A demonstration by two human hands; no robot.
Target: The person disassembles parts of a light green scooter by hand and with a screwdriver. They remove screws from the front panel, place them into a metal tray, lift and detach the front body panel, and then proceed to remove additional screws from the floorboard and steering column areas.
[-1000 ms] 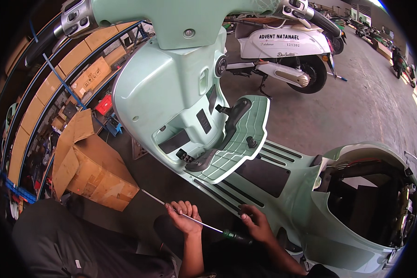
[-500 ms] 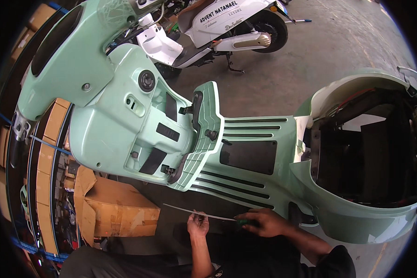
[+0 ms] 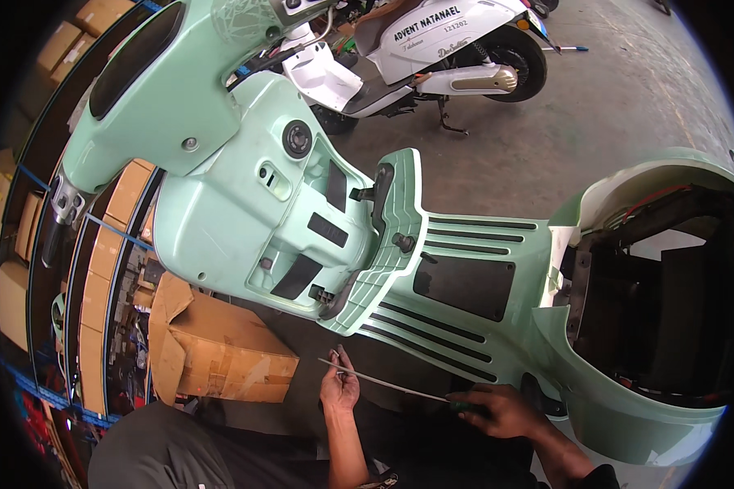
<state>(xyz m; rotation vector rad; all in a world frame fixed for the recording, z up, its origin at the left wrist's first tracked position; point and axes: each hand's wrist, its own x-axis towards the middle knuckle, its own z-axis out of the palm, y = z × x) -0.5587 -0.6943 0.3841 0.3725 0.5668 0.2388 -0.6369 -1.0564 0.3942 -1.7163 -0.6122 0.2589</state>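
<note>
A long, thin-shafted screwdriver [image 3: 395,385] with a green handle lies across the space in front of me. My right hand [image 3: 504,410] is closed around its handle, beside the footboard [image 3: 510,316] of a pale green scooter. My left hand [image 3: 339,389] is raised near the shaft's tip, its thumb and fingers drawn together; what they pinch is too small to make out. Ahead, the scooter's front compartment [image 3: 302,244] is exposed, with its ribbed green lid [image 3: 395,253] swung down toward the footboard. Both hands are apart from the scooter's panels.
An open cardboard box [image 3: 232,350] stands on the floor to my left, before shelves [image 3: 98,326] of cartons. At the right, the scooter's seat opening [image 3: 628,318] is uncovered. A white scooter [image 3: 457,49] is parked beyond.
My left hand has gone from the middle of the shaft to near its tip. The screwdriver is more steeply slanted. The whole view has shifted, carrying the scooter rightward.
</note>
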